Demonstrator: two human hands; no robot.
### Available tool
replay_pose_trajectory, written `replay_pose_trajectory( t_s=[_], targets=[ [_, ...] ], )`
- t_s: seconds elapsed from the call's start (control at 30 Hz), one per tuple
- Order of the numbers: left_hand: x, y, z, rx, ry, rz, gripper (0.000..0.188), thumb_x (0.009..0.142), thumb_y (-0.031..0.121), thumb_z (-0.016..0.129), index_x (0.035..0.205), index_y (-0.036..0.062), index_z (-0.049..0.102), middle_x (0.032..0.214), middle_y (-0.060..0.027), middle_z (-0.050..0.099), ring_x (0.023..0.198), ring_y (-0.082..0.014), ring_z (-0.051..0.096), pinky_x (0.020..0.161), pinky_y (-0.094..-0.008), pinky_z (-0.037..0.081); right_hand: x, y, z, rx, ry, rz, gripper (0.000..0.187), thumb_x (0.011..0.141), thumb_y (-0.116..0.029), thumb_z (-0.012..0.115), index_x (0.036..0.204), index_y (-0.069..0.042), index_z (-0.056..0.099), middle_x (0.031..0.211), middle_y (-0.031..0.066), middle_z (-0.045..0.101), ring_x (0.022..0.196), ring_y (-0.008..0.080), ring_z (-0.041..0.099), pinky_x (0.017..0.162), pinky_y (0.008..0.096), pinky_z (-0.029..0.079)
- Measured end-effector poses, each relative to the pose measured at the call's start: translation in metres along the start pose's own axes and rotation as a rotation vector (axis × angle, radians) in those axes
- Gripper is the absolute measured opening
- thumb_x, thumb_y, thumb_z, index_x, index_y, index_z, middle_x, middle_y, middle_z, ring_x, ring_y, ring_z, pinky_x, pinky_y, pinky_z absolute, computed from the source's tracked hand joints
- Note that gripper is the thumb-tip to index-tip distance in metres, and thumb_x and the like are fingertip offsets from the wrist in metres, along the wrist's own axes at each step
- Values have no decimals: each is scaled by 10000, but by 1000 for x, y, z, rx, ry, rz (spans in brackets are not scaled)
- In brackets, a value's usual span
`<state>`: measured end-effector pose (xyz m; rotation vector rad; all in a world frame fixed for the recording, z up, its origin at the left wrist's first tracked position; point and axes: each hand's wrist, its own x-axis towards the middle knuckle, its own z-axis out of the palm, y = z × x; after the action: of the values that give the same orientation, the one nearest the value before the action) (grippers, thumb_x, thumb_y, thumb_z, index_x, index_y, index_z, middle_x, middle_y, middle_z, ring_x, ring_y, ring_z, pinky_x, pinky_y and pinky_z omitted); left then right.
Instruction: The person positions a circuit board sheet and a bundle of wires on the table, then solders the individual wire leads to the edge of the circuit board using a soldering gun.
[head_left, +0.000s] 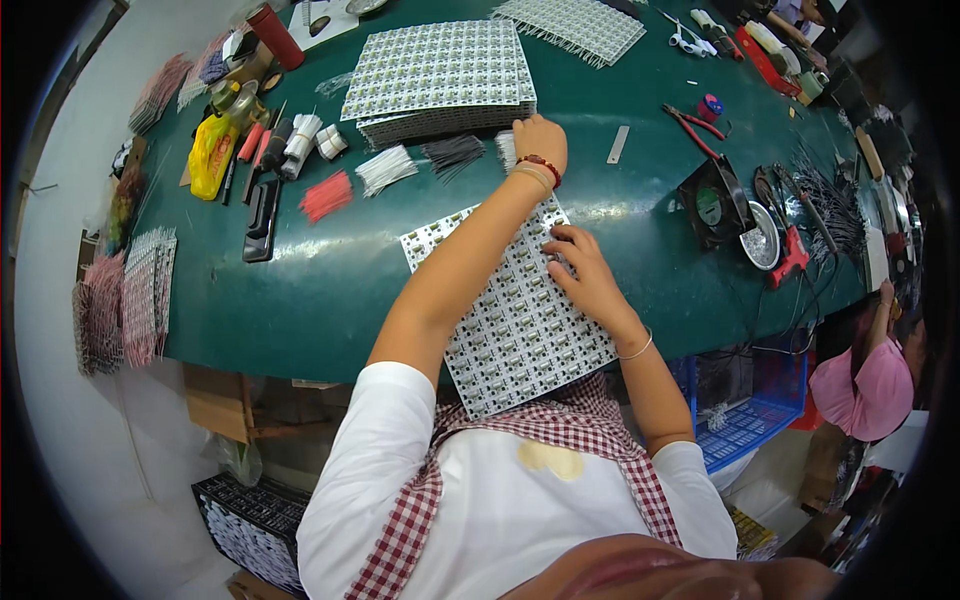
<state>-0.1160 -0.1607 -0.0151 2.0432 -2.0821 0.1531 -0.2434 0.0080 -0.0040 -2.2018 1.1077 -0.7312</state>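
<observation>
A white panel of small circuit boards (520,340) lies tilted at the table's near edge, in front of my body. My left hand (541,150) reaches over it to a pile of short white wires (506,152) beside the tall stack of panels (435,70). Its fingers are curled down and closed; what they hold, if anything, is hidden. On the panel's right side rests my right hand (590,278), its bent fingers apart and holding nothing. Left of the white wires lie black wires (453,155), more white wires (386,170) and red wires (326,196).
The green table (330,300) also bears a metal strip (618,145), red-handled pliers (697,130), a small black fan (716,203) and a round dish (760,240). A black holder (262,220) and a yellow bag (211,155) lie left. Wired panels (150,290) hang over the left edge.
</observation>
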Motion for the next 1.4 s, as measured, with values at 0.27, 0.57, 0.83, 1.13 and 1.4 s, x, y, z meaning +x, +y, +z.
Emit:
replay_pose_trajectory(
  t_s=[0.27, 0.57, 0.83, 1.13, 1.4],
  targets=[
    [-27, -62, 8, -224, 68, 204, 535, 763, 317, 653, 1165, 9, 478, 1147, -147, 505, 1087, -282, 472, 889, -460, 374, 40, 20, -15, 21, 20, -12, 268, 849, -135, 553, 1073, 12, 550, 1213, 171, 486, 1148, 335, 462, 961, 376, 384],
    [-29, -67, 35, -103, 148, 231, 544, 860, 265, 542, 1283, -47, 401, 1210, -166, 475, 1131, -294, 438, 992, -452, 315, 84, 48, 1, 80, 174, 68, 242, 851, -98, 535, 1065, 14, 559, 1115, 157, 547, 1038, 315, 535, 898, 355, 420],
    [-35, -62, 30, -62, 161, 214, 521, 866, 241, 529, 1277, -53, 407, 1198, -151, 482, 1132, -277, 439, 994, -440, 319, 128, 73, -1, -43, 269, -15, 252, 846, -99, 534, 1086, -35, 582, 1052, 163, 555, 913, 328, 575, 789, 366, 471],
    [-35, -61, 29, -60, 149, 203, 524, 859, 252, 541, 1274, -42, 418, 1181, -139, 495, 1119, -261, 454, 1001, -422, 319, 192, 89, 12, -476, 289, 93, 89, 819, -174, 569, 861, -104, 605, 869, 116, 566, 769, 324, 605, 652, 432, 489],
    [-35, -60, 27, -43, 177, 203, 505, 859, 249, 540, 1256, -44, 433, 1147, -132, 504, 1102, -257, 461, 998, -423, 322, 211, 99, 14, -508, 346, 188, 103, 756, -123, 582, 845, -80, 610, 901, 145, 570, 764, 353, 604, 662, 439, 493]
  ],
)
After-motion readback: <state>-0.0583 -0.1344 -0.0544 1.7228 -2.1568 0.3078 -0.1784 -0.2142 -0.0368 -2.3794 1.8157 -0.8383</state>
